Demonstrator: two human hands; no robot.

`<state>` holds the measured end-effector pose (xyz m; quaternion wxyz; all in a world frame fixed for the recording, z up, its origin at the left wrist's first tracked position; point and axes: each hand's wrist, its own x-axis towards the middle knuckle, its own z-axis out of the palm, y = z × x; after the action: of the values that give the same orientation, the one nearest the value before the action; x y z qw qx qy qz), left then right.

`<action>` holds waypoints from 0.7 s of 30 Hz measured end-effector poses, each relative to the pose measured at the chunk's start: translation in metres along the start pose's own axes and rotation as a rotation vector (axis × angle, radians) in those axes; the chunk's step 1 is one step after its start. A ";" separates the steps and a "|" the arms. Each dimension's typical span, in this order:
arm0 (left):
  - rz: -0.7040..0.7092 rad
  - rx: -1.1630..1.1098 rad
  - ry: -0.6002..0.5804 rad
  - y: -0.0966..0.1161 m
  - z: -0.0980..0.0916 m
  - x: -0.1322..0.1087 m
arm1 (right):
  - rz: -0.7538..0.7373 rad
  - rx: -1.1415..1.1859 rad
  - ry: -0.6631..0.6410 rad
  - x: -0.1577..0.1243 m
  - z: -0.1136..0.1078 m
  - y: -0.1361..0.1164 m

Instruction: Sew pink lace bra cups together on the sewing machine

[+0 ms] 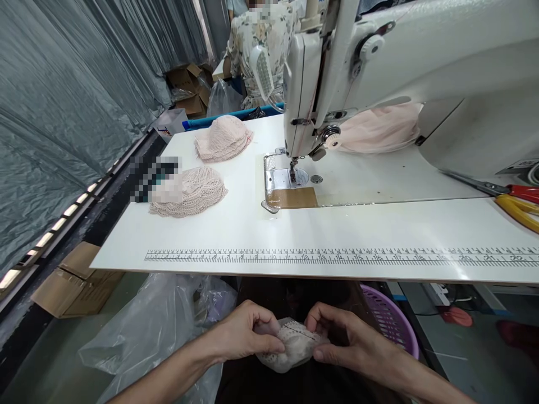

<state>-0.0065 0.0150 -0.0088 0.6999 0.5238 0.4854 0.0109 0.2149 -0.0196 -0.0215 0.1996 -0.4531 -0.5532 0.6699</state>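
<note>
My left hand [256, 331] pinches the left side of a pale lace fabric cup [290, 350], thumb in front and fingers behind. On its right side, my right hand [337, 334] grips the same cup between thumb and fingers. A dark line like a seam runs across its lace top. Both hands are over my lap, below the front edge of the white table [236, 224]. On the table's left side lie two stacks of similar pieces, a pink stack [223, 140] behind and a beige lace stack [193, 193] in front. Part of the front stack is blurred.
A white sewing machine [303, 95] stands on the table, with pink fabric [379, 132] under its arm. Scissors [497, 191] lie at the right. A purple basket [391, 314], plastic bag [164, 320] and cardboard box [76, 280] are below. Beyond sits a person [261, 50].
</note>
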 end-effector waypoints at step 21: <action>0.200 0.030 0.054 0.007 0.011 -0.009 | -0.294 -0.400 0.060 -0.006 0.011 -0.013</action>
<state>-0.0006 0.0053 0.0019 0.6740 0.5795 0.4497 0.0878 0.2062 -0.0267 -0.0077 0.2175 -0.4181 -0.7285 0.4973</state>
